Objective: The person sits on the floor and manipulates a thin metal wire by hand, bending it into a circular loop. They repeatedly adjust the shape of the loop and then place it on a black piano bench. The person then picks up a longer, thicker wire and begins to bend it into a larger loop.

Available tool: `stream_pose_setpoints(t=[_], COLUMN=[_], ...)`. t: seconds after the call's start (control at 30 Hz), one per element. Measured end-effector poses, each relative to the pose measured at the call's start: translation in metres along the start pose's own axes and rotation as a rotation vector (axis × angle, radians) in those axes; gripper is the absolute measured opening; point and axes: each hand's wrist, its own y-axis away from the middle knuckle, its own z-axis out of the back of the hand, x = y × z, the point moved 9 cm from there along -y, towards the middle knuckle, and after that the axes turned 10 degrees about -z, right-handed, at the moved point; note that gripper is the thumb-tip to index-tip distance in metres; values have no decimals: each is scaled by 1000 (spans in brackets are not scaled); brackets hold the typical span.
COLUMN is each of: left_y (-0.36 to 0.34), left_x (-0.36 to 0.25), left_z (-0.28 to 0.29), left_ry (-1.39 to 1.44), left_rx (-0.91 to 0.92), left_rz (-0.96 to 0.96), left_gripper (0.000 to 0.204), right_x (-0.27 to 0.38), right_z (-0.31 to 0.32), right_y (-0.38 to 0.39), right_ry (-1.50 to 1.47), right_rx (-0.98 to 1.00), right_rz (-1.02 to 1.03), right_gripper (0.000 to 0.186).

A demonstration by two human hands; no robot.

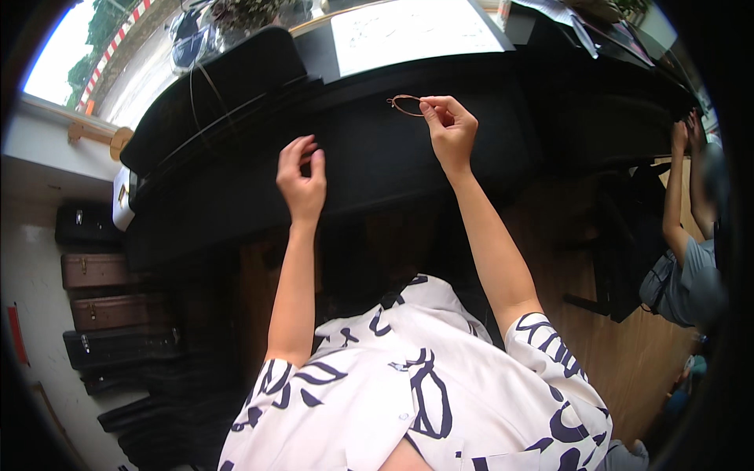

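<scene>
Between the thumb and fingers of my right hand (451,132), a thin copper-coloured loop (407,96) is pinched at its right side. A small end or knot sticks out at the loop's left. Whether it is a cord, a wire or a band cannot be made out. My left hand (301,177) hovers to the left of it, its fingers loosely bent and apart, holding nothing. Both hands are above the dark table (369,169), and a gap separates the left hand from the loop.
Behind my hands lies a large white sheet (416,31). A long black curved object (212,98) with thin lines across it stands at the left back. Several hard cases (98,271) are stacked at far left. At right, another person's arms (675,188) reach toward the table.
</scene>
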Motion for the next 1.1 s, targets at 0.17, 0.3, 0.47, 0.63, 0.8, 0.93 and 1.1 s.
stream_pose_setpoints(t=[0.17,0.3,0.47,0.63,0.8,0.93,1.1], left_y=[-1,9,13,10,11,13,12], left_x=[-21,-2,-4,-8,-8,-5,-4], left_z=[-79,-74,-67,-54,-59,-59,-61], left_ry=[446,530,500,374,388,397,394], left_rx=[135,74,3,-88,-47,-41,-11], left_rz=[118,200,217,202,222,242,277], left_gripper=[29,27,23,10,10,8,6], right_x=[-17,-21,-2,5,1,-4,-7], right_z=[-41,-45,-45,-55,-56,-58,-59], right_y=[31,37,40,44,43,44,44], right_ry=[-121,-70,52,176,166,147,105], right_rx=[92,157,144,167,163,191,228], right_rz=[-101,-142,12,75,31,-7,-10], right_gripper=[6,7,3,4,10,10,8])
